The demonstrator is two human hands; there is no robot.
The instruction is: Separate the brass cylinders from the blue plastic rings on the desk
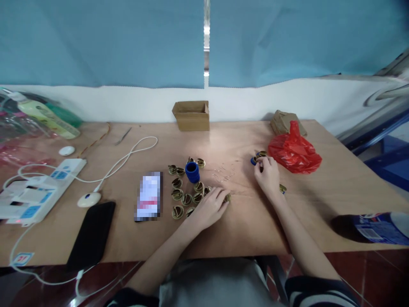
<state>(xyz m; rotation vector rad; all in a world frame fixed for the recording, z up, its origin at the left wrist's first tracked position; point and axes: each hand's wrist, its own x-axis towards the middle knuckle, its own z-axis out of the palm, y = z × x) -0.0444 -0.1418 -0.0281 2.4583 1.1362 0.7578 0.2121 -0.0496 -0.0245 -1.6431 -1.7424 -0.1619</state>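
Several round brass-coloured fittings (177,195), each with a raised bar across it, lie grouped on the table. Among them stands a stack of blue rings (192,172). My left hand (209,209) is closed at the right side of the group, its fingertips on one brass fitting (227,197) that they partly cover. Farther right, my right hand (267,175) has its fingers pinched on a brass fitting (262,153); a blue ring (253,160) shows beside it. Another brass fitting (283,188) lies by my right wrist. Thin wire-like pieces (223,172) are scattered between my hands.
A red plastic bag (294,151) and a brown package (283,121) are at the right, with a dark bottle (370,228) lying nearer. An open cardboard box (193,121) stands behind. Leftward are a lit phone (149,196), a black phone (91,234), cables and a power strip (54,187).
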